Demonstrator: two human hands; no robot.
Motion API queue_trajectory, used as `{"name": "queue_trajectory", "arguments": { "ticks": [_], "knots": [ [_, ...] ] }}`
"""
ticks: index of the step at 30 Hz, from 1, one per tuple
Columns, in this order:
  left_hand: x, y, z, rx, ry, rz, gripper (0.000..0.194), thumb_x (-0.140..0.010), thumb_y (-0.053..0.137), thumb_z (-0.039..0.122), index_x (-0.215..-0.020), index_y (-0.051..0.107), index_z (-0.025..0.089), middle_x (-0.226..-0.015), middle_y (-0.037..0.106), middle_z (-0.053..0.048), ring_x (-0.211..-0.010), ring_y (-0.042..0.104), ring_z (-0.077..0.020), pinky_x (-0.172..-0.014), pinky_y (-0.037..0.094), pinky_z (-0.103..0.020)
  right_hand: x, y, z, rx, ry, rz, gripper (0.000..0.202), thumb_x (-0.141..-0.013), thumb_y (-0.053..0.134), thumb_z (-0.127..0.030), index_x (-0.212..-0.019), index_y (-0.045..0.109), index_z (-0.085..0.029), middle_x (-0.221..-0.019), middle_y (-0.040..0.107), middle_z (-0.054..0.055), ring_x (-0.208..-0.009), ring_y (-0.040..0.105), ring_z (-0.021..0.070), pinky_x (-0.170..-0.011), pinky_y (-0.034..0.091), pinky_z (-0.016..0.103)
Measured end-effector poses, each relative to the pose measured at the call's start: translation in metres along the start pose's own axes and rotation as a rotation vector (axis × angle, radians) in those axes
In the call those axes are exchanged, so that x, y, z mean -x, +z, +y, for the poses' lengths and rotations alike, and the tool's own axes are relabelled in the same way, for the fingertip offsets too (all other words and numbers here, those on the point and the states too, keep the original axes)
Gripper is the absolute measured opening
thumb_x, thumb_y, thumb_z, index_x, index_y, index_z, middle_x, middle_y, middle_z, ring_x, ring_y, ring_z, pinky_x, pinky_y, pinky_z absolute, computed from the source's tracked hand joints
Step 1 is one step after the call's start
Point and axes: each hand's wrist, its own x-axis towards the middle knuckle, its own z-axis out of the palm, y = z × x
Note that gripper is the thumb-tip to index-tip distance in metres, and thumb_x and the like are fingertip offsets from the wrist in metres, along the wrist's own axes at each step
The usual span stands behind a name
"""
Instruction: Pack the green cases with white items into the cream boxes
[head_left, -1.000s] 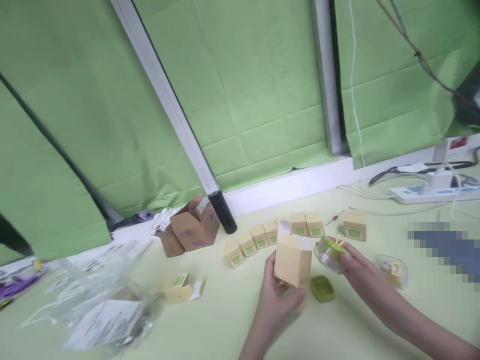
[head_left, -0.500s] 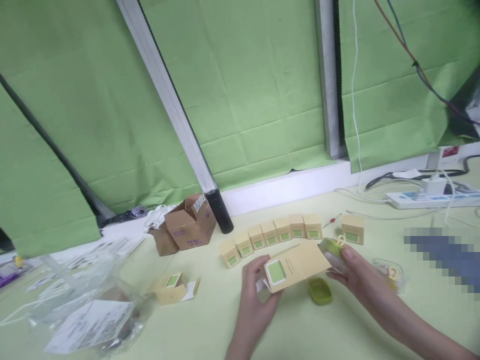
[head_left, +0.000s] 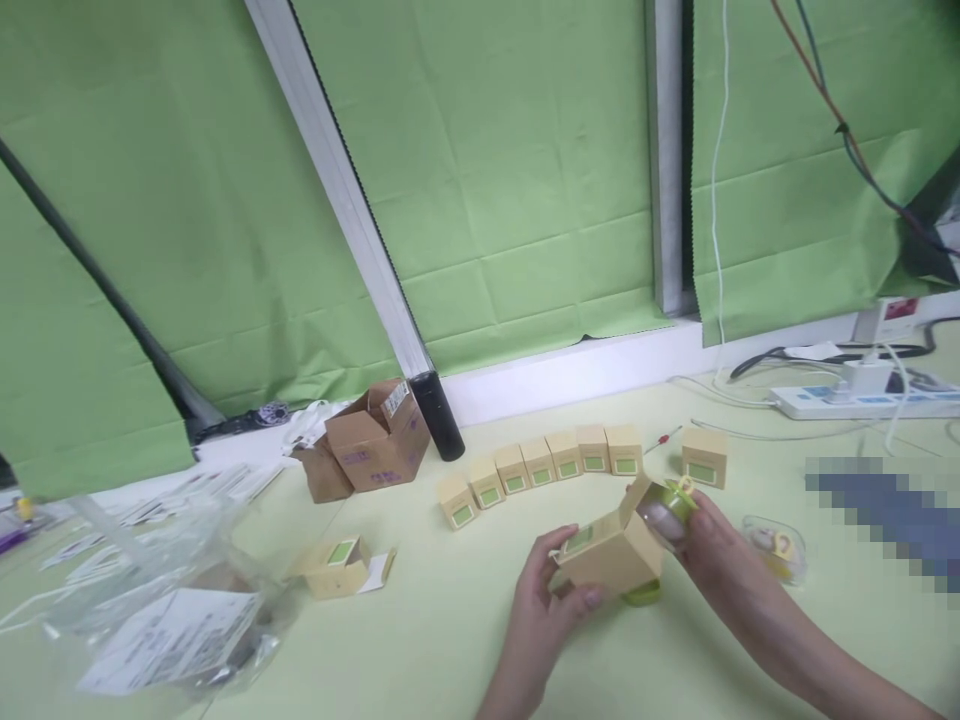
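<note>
My left hand [head_left: 544, 605] grips a tan cardboard box [head_left: 611, 555] tilted above the table, its open end facing right. Between the fingers of my right hand [head_left: 709, 545] is a small rounded container [head_left: 667, 515] with a green top, a pale translucent body and a yellow ring. The container sits at the box's open mouth, its near end partly inside the flaps. Under the box, a green tray [head_left: 643, 594] lies on the table, mostly hidden. To the right of my right hand rests a clear case [head_left: 776, 550] with small yellow and pale pieces.
Several tan boxes [head_left: 538, 462] stand in a curved row behind my hands; a single box [head_left: 705, 458] stands farther right. An opened box [head_left: 341, 567] lies left, near a clear plastic bag [head_left: 172, 630]. A brown carton [head_left: 382, 440] and power strip [head_left: 862, 400] are at the back.
The box has turned and shifted right, its open end now facing the container. My right hand has brought the container to that opening. The green tray is now mostly covered.
</note>
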Motion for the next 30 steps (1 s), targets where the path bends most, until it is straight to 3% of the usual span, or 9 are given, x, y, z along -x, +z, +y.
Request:
{"name": "queue_trajectory", "arguments": {
  "ticks": [3,6,9,11,15,19,22,26,30],
  "knots": [
    [0.002,0.004,-0.008,-0.066,0.059,-0.027,0.056,-0.067,0.071,0.036,-0.118,0.052,0.024,-0.12,0.051,-0.01,-0.111,0.05,-0.0283,-0.089,0.045,-0.038,-0.001,-0.001,0.003,0.032,0.037,0.044,0.054,-0.069,0.063,-0.06,-0.113,0.056,-0.03,-0.116,0.066,0.006,-0.112,0.054,0.0329,-0.099,0.036,0.05],
    [0.006,0.003,-0.014,-0.381,0.241,0.067,0.059,-0.074,0.066,0.025,-0.128,0.043,0.028,-0.124,0.046,-0.009,-0.12,0.042,-0.0261,-0.101,0.035,-0.041,-0.001,-0.002,0.007,0.042,0.075,0.089,0.049,-0.069,0.067,-0.056,-0.11,0.059,-0.03,-0.113,0.067,0.004,-0.111,0.055,0.0308,-0.101,0.035,0.047],
    [0.008,0.0,-0.018,-0.593,0.361,0.107,0.059,-0.077,0.061,0.019,-0.131,0.039,0.03,-0.124,0.046,-0.009,-0.12,0.041,-0.0248,-0.102,0.033,-0.042,0.001,0.001,0.006,-0.097,0.116,0.048,0.04,-0.072,0.066,-0.053,-0.102,0.063,-0.027,-0.107,0.069,0.005,-0.106,0.058,0.0291,-0.096,0.042,0.045],
    [0.007,-0.001,-0.019,-0.59,0.372,0.114,0.055,-0.077,0.061,0.02,-0.128,0.042,0.028,-0.121,0.047,-0.01,-0.118,0.043,-0.0252,-0.101,0.035,-0.041,0.003,0.003,0.003,-0.2,0.128,-0.012,0.033,-0.075,0.065,-0.049,-0.098,0.065,-0.026,-0.108,0.068,0.004,-0.106,0.058,0.0271,-0.095,0.045,0.041],
    [0.001,0.0,-0.014,-0.293,0.231,0.149,0.047,-0.075,0.064,0.033,-0.119,0.051,0.022,-0.117,0.05,-0.011,-0.114,0.047,-0.0271,-0.095,0.039,-0.039,-0.001,0.003,-0.004,-0.293,0.152,-0.052,0.03,-0.08,0.06,-0.047,-0.1,0.066,-0.026,-0.115,0.064,0.002,-0.113,0.053,0.024,-0.098,0.044,0.036],
    [-0.002,0.001,-0.007,0.11,-0.043,0.094,0.054,-0.071,0.064,0.048,-0.114,0.055,0.016,-0.109,0.06,-0.012,-0.101,0.055,-0.0273,-0.082,0.044,-0.033,-0.007,-0.006,-0.01,-0.188,0.093,0.014,0.031,-0.075,0.063,-0.052,-0.095,0.066,-0.028,-0.112,0.066,0.002,-0.11,0.054,0.0261,-0.092,0.047,0.038],
    [0.002,0.001,-0.002,0.199,-0.193,0.087,0.055,-0.071,0.061,0.053,-0.11,0.057,0.015,-0.101,0.065,-0.009,-0.091,0.058,-0.0245,-0.072,0.043,-0.028,-0.003,-0.008,-0.016,-0.14,0.047,-0.015,0.04,-0.07,0.071,-0.043,-0.107,0.06,-0.032,-0.113,0.066,0.001,-0.108,0.056,0.0254,-0.095,0.043,0.04],
    [0.006,0.001,0.003,0.2,-0.208,0.103,0.054,-0.07,0.062,0.054,-0.107,0.059,0.016,-0.1,0.066,-0.007,-0.088,0.058,-0.0215,-0.068,0.041,-0.025,0.007,-0.003,-0.024,-0.105,0.07,-0.063,0.061,-0.064,0.078,-0.031,-0.118,0.05,-0.038,-0.103,0.068,0.0,-0.1,0.061,0.0244,-0.096,0.041,0.044],
    [0.005,0.0,0.006,0.214,-0.196,0.101,0.054,-0.069,0.065,0.05,-0.111,0.058,0.016,-0.102,0.066,-0.007,-0.091,0.06,-0.0232,-0.073,0.043,-0.028,0.008,-0.001,-0.026,-0.118,0.069,-0.139,0.049,-0.07,0.072,-0.031,-0.113,0.049,-0.037,-0.102,0.067,-0.001,-0.099,0.061,0.0235,-0.097,0.041,0.045]
  ]
}}
